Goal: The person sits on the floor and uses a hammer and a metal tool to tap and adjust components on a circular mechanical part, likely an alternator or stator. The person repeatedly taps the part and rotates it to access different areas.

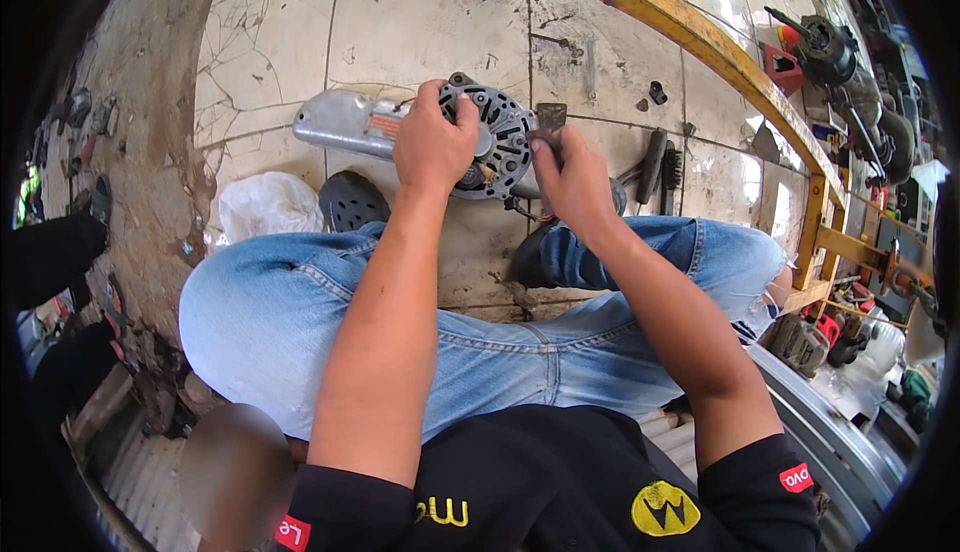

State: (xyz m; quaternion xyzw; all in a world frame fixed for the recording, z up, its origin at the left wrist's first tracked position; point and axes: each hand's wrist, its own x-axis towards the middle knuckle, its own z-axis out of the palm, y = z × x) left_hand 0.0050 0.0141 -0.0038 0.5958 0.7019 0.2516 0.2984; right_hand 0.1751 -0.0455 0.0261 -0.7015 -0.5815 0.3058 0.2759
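Note:
My left hand (435, 147) is closed around the left side of a round, slotted metal housing (502, 117), its thumb over the face. My right hand (575, 177) is closed at the housing's right edge; what its fingertips hold is unclear. Just beyond them is a flat, dark metal piece (550, 115). An elongated silver metal part (330, 122) with a red label lies to the left, partly behind my left hand. A dark cable (515, 207) shows below the housing. My crossed legs in jeans are beneath my forearms.
A yellow metal frame (730, 62) runs along the right, beside machine parts (830, 52). A brush (672, 172) and a dark tool (650, 167) lie on the tiles. A white plastic bag (265, 207) is at left. Other people's dark-clad legs (55, 262) and a blurred head (235, 472) appear left.

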